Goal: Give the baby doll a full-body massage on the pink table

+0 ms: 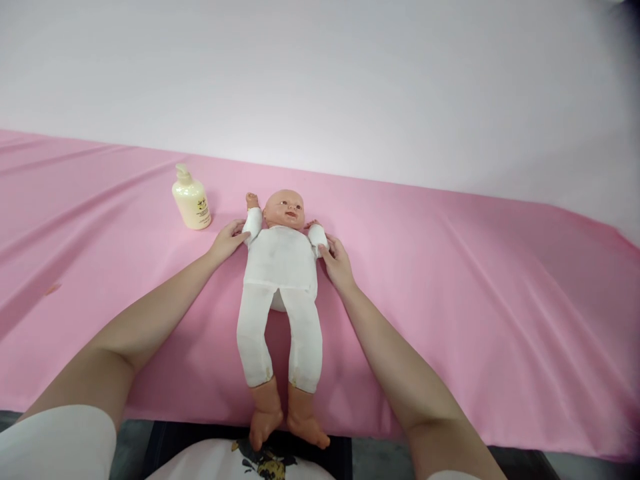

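A baby doll point(283, 260) with a white cloth body lies on its back on the pink cloth, head away from me and bare feet at the near edge. Both its arms are bent up beside its head. My left hand point(229, 240) grips the doll's upper arm on the left side, thumb on top and fingers partly hidden behind the sleeve. On the other side my right hand point(339, 262) holds the doll's other arm near the elbow, between thumb and fingers.
A cream pump bottle point(193, 200) stands upright left of the doll's head, close to my left hand. The pink cloth point(425, 287) covers the table, with folds at both sides. Behind it rises a pale wall point(320, 87).
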`<act>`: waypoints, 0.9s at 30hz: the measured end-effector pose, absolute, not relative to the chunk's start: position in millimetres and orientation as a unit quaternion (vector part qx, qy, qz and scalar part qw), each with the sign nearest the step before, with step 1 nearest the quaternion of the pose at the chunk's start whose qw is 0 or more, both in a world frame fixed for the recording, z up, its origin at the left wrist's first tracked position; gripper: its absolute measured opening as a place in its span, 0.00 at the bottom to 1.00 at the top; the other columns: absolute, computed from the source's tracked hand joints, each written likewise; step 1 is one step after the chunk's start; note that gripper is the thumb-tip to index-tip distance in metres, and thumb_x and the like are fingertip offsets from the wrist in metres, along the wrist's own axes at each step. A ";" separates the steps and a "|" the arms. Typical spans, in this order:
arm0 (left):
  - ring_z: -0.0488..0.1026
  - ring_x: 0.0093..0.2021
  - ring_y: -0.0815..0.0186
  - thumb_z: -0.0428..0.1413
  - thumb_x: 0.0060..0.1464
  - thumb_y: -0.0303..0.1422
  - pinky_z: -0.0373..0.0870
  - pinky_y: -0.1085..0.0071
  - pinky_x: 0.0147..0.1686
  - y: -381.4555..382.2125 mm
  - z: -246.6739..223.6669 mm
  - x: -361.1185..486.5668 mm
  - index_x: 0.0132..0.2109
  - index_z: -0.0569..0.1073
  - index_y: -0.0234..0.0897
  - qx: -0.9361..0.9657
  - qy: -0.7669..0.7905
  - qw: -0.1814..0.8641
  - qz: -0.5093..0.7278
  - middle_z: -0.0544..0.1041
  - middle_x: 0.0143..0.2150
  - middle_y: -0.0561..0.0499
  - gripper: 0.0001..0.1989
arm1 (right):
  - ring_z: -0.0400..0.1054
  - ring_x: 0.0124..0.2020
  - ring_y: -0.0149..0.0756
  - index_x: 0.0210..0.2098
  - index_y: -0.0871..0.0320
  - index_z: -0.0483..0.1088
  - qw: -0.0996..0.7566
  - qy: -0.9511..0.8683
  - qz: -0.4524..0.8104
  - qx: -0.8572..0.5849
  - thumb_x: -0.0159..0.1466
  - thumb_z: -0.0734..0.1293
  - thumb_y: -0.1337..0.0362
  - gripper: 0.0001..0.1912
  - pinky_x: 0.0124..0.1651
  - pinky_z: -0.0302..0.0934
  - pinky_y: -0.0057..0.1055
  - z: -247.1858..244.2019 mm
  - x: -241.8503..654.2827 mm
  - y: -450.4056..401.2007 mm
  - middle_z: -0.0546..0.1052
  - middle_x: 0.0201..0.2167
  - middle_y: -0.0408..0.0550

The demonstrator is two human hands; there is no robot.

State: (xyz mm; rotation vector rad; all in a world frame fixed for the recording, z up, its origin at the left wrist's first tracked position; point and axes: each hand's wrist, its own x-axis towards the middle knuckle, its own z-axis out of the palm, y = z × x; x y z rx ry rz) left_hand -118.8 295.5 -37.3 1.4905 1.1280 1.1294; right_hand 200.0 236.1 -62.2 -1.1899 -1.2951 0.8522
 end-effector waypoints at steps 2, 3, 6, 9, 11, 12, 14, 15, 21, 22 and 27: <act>0.77 0.49 0.57 0.64 0.42 0.40 0.70 0.59 0.54 298.5 -38.7 -119.5 0.56 0.70 0.34 0.576 0.430 0.501 0.483 0.80 0.49 0.42 0.33 | 0.71 0.60 0.44 0.60 0.52 0.63 0.583 -0.526 0.389 -0.482 0.59 0.72 0.45 0.34 0.65 0.64 0.48 -64.5 200.6 238.7 0.75 0.59 0.54; 0.77 0.49 0.57 0.65 0.40 0.39 0.70 0.58 0.54 299.2 -38.8 -119.9 0.55 0.70 0.34 0.565 0.421 0.513 0.490 0.80 0.49 0.43 0.33 | 0.72 0.58 0.44 0.60 0.52 0.62 0.596 -0.511 0.401 -0.471 0.57 0.73 0.46 0.37 0.64 0.65 0.49 -64.9 200.9 239.7 0.76 0.58 0.54; 0.78 0.48 0.57 0.67 0.36 0.33 0.70 0.57 0.55 299.4 -37.1 -120.6 0.51 0.74 0.35 0.537 0.397 0.544 0.508 0.82 0.46 0.45 0.30 | 0.74 0.55 0.45 0.58 0.50 0.64 0.626 -0.470 0.437 -0.443 0.50 0.77 0.52 0.39 0.62 0.67 0.49 -64.1 202.3 242.0 0.78 0.56 0.52; 0.80 0.42 0.57 0.68 0.31 0.28 0.73 0.59 0.51 298.1 -34.7 -121.1 0.41 0.77 0.35 0.496 0.369 0.584 0.526 0.83 0.39 0.49 0.22 | 0.75 0.49 0.43 0.48 0.51 0.71 0.639 -0.431 0.475 -0.426 0.44 0.78 0.62 0.31 0.59 0.68 0.45 -62.8 204.7 243.5 0.81 0.47 0.46; 0.80 0.39 0.59 0.67 0.29 0.26 0.74 0.61 0.46 296.8 -33.4 -121.2 0.32 0.77 0.35 0.465 0.358 0.612 0.530 0.83 0.35 0.49 0.16 | 0.75 0.46 0.41 0.38 0.51 0.73 0.643 -0.408 0.499 -0.413 0.42 0.77 0.66 0.22 0.56 0.68 0.42 -62.5 205.7 243.5 0.82 0.39 0.42; 0.80 0.39 0.59 0.67 0.28 0.26 0.74 0.62 0.45 296.0 -33.0 -121.2 0.29 0.76 0.35 0.454 0.354 0.624 0.529 0.83 0.34 0.49 0.14 | 0.75 0.45 0.40 0.33 0.51 0.72 0.643 -0.401 0.510 -0.406 0.42 0.76 0.67 0.18 0.55 0.68 0.41 -62.5 205.7 243.0 0.81 0.37 0.41; 0.79 0.40 0.60 0.67 0.26 0.24 0.74 0.65 0.44 294.3 -32.6 -120.7 0.24 0.74 0.35 0.449 0.351 0.637 0.519 0.83 0.34 0.49 0.12 | 0.75 0.47 0.40 0.23 0.53 0.68 0.641 -0.398 0.521 -0.399 0.42 0.75 0.68 0.13 0.55 0.67 0.40 -62.4 204.4 241.3 0.80 0.33 0.40; 0.79 0.41 0.60 0.67 0.25 0.23 0.74 0.66 0.44 293.5 -32.8 -120.3 0.23 0.74 0.35 0.455 0.351 0.638 0.513 0.83 0.34 0.49 0.13 | 0.74 0.48 0.41 0.20 0.54 0.65 0.641 -0.399 0.519 -0.400 0.42 0.74 0.68 0.13 0.56 0.67 0.40 -62.3 203.2 240.3 0.79 0.31 0.40; 0.78 0.44 0.60 0.72 0.24 0.25 0.73 0.64 0.47 291.1 -35.8 -117.6 0.19 0.68 0.35 0.508 0.368 0.605 0.490 0.81 0.33 0.48 0.18 | 0.73 0.43 0.38 0.14 0.54 0.59 0.631 -0.421 0.486 -0.434 0.41 0.71 0.70 0.14 0.60 0.64 0.42 -63.2 197.5 237.0 0.73 0.22 0.40; 0.77 0.44 0.60 0.72 0.24 0.25 0.73 0.64 0.47 291.1 -36.0 -117.7 0.19 0.68 0.35 0.513 0.369 0.602 0.489 0.80 0.32 0.48 0.18 | 0.73 0.44 0.39 0.15 0.55 0.59 0.628 -0.426 0.484 -0.436 0.42 0.71 0.69 0.14 0.60 0.63 0.43 -63.6 197.5 237.1 0.73 0.23 0.40; 0.77 0.44 0.61 0.68 0.27 0.24 0.72 0.67 0.45 292.7 -35.0 -119.0 0.24 0.73 0.35 0.511 0.353 0.609 0.493 0.81 0.33 0.50 0.14 | 0.73 0.51 0.42 0.22 0.54 0.61 0.619 -0.450 0.488 -0.419 0.46 0.74 0.65 0.15 0.63 0.62 0.45 -63.2 198.8 237.6 0.78 0.31 0.43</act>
